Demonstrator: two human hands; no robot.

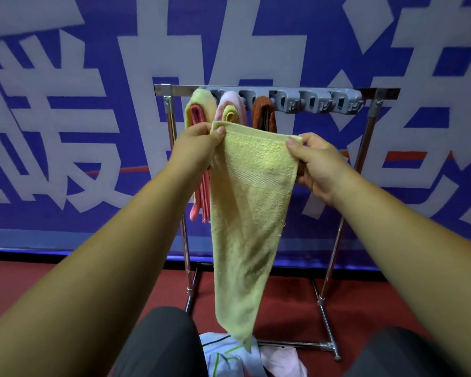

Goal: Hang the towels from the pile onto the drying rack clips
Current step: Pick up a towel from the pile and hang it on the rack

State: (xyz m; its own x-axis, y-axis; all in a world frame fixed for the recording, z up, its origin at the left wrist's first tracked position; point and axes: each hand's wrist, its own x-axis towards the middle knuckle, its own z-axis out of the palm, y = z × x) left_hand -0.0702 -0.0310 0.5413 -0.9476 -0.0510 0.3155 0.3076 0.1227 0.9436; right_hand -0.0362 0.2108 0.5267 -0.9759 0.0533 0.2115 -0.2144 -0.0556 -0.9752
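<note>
1. The left hand (199, 144) pinches one top corner of a yellow towel (245, 213); the right hand (314, 164) pinches the other, so the cloth hangs spread in front of the drying rack (370, 137).
2. Three grey clips (314, 102) at the left already hold towels (yellow with pink, pink with yellow, brown).
3. The pile (234, 355) lies on the red floor (365, 303), the towel's tip just above it.

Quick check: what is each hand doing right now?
Left hand: pinches the yellow towel at its top left corner.
Right hand: pinches the same towel's top right corner.
</note>
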